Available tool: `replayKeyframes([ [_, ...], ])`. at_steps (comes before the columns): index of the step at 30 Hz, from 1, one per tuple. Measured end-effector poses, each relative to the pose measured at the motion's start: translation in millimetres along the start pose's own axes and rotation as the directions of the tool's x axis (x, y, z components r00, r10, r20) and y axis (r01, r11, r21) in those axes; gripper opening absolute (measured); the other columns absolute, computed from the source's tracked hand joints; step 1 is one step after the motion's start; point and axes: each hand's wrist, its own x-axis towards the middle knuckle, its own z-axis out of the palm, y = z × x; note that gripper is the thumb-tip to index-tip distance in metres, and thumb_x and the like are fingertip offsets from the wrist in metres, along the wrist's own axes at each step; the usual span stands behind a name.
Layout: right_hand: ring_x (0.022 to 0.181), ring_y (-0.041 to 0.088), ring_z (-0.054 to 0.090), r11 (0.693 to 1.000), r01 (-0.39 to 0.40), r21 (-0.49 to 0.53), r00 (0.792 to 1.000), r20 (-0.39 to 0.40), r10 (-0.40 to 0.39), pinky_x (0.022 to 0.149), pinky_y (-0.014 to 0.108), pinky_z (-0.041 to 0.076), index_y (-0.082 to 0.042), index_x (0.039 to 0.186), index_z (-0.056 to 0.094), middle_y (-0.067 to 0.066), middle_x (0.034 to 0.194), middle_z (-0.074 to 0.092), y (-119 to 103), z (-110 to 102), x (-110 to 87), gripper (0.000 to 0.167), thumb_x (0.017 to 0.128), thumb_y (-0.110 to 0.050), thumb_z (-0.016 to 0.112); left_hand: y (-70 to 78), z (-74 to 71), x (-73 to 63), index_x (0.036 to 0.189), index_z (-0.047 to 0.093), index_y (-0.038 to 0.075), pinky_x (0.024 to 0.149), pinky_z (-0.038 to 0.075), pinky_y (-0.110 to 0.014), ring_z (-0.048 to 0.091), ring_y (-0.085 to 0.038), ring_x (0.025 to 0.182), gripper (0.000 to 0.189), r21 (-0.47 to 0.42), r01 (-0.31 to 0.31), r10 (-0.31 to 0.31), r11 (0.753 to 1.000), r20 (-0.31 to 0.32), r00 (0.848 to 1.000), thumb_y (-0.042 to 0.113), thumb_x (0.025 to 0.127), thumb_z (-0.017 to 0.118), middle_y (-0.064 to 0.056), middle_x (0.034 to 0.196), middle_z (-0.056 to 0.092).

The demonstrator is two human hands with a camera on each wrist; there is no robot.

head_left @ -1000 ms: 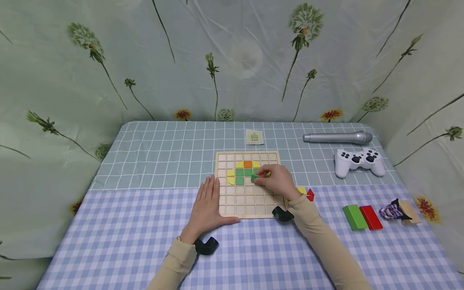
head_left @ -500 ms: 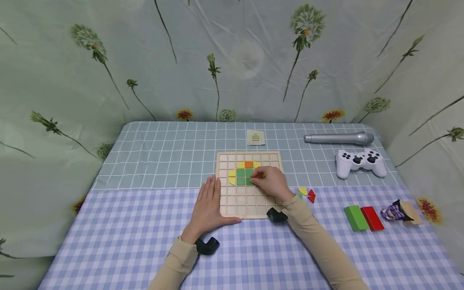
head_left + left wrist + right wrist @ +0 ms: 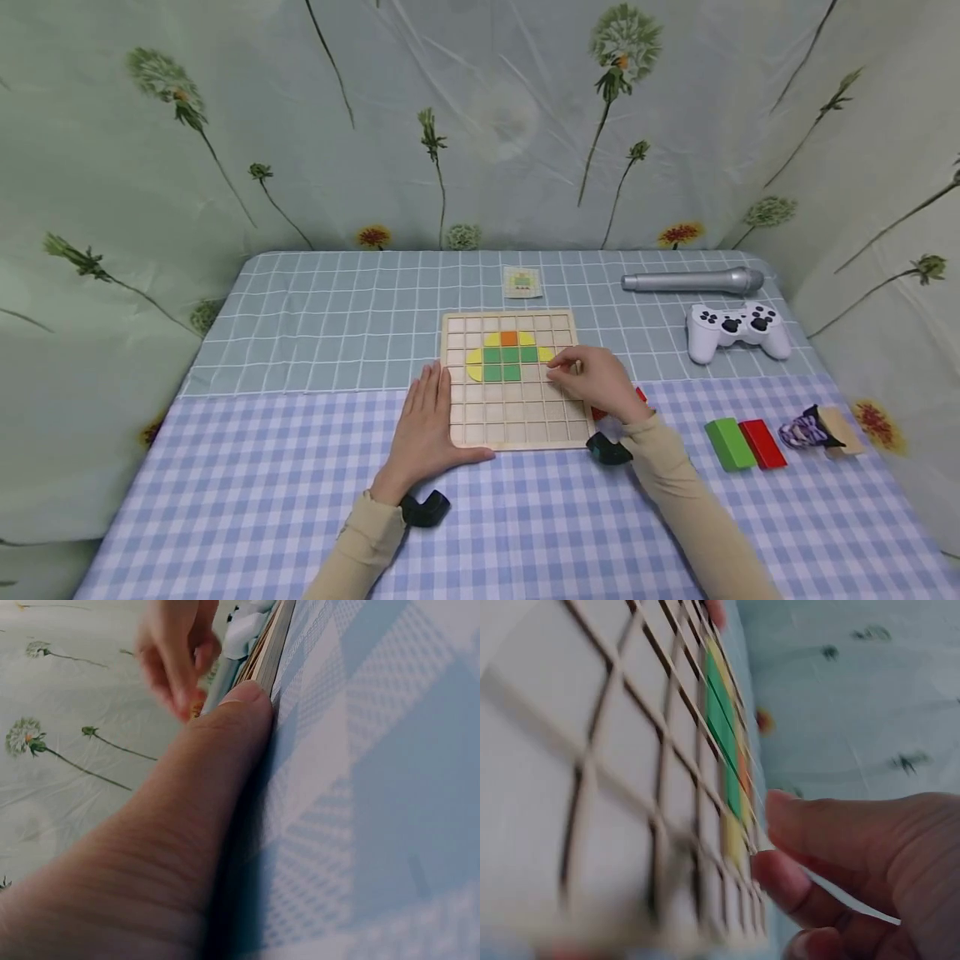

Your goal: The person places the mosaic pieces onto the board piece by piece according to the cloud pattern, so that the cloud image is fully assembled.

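While the left grip braces the board, its pattern looks over half built

Both grips look released: the left lies flat at the board's edge, and the right grip shows no tile between thumb and forefinger. Left of the right grip, green tiles, yellow tiles and an orange tile fill cells; one just left of its fingertips is bare. Probably left to place: red pieces, partly hidden by the right grip on the tabletop.

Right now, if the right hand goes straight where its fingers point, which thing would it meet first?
Probably the yellow piece on the board, just right of the green squares; the height of the right hand is unclear.
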Motion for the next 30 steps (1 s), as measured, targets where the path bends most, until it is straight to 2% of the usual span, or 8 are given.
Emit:
replayKeyframes([
  [5, 0.052, 0.013, 0.045, 0.996, -0.049, -0.08, 0.999, -0.008, 0.048, 0.046, 0.029, 0.035, -0.009, 0.088, 0.073, -0.004, 0.072, 0.06, 16, -31, -18.9, 0.009, 0.083, -0.016, 0.072, -3.5, -1.0, -0.6, 0.149, 0.011, -0.007, 0.114, 0.003, -0.042, 0.002, -0.033, 0.142, 0.132, 0.015, 0.001, -0.001, 1.0, -0.013, 1.0, 0.084, 0.064, 0.056, -0.022, 0.155, 0.008],
  [9, 0.059, 0.014, 0.047, 0.986, -0.093, -0.136, 0.994, 0.052, 0.101, 0.052, 0.03, 0.038, -0.008, 0.086, 0.072, -0.003, 0.072, 0.057, 24, -44, -31.8, 0.009, 0.08, -0.015, 0.074, -3.7, -1.1, -0.7, 0.149, 0.01, -0.007, 0.114, 0.002, -0.041, 0.001, -0.033, 0.142, 0.133, 0.009, 0.007, -0.007, 1.0, -0.008, 1.0, 0.085, 0.064, 0.055, -0.022, 0.155, 0.007],
  [13, 0.066, 0.015, 0.045, 0.98, -0.111, -0.165, 0.984, 0.12, 0.131, 0.056, 0.03, 0.036, -0.007, 0.089, 0.073, -0.002, 0.073, 0.052, 31, -47, -44.1, 0.015, 0.077, -0.015, 0.077, -1.8, -0.1, -0.3, 0.149, 0.011, -0.007, 0.114, 0.002, -0.042, 0.002, -0.034, 0.142, 0.133, 0.001, 0.0, 0.0, 1.0, -0.001, 1.0, 0.085, 0.063, 0.055, -0.022, 0.155, 0.007],
  [20, 0.067, 0.017, 0.045, 0.973, -0.115, -0.2, 0.987, 0.084, 0.134, 0.057, 0.03, 0.036, -0.007, 0.09, 0.073, 0.002, 0.075, 0.05, 36, -41, -54.8, 0.018, 0.075, -0.013, 0.08, -0.5, 1.3, -0.2, 0.149, 0.011, -0.007, 0.114, 0.004, -0.043, 0.003, -0.034, 0.142, 0.132, -0.008, -0.013, 0.013, 1.0, -0.017, 1.0, 0.084, 0.064, 0.057, -0.023, 0.155, 0.008],
  [23, 0.067, 0.016, 0.047, 0.977, -0.123, -0.176, 0.989, 0.063, 0.136, 0.056, 0.03, 0.037, -0.008, 0.086, 0.07, 0.001, 0.076, 0.053, 37, -38, -54.9, 0.016, 0.074, -0.013, 0.08, -0.8, 1.6, -0.9, 0.149, 0.011, -0.007, 0.114, 0.004, -0.044, 0.003, -0.034, 0.142, 0.133, -0.005, -0.01, 0.01, 1.0, -0.016, 1.0, 0.084, 0.063, 0.057, -0.023, 0.155, 0.008],
  [30, 0.06, 0.016, 0.047, 0.986, -0.165, -0.031, 0.985, 0.044, 0.167, 0.053, 0.031, 0.038, -0.01, 0.079, 0.064, -0.001, 0.072, 0.058, 36, -36, -51.9, 0.015, 0.076, -0.013, 0.078, -1.1, 1.5, -0.4, 0.149, 0.008, -0.005, 0.114, 0.0, -0.04, -0.001, -0.032, 0.143, 0.133, 0.003, 0.007, -0.007, 1.0, 0.015, 1.0, 0.085, 0.064, 0.055, -0.021, 0.156, 0.004],
])
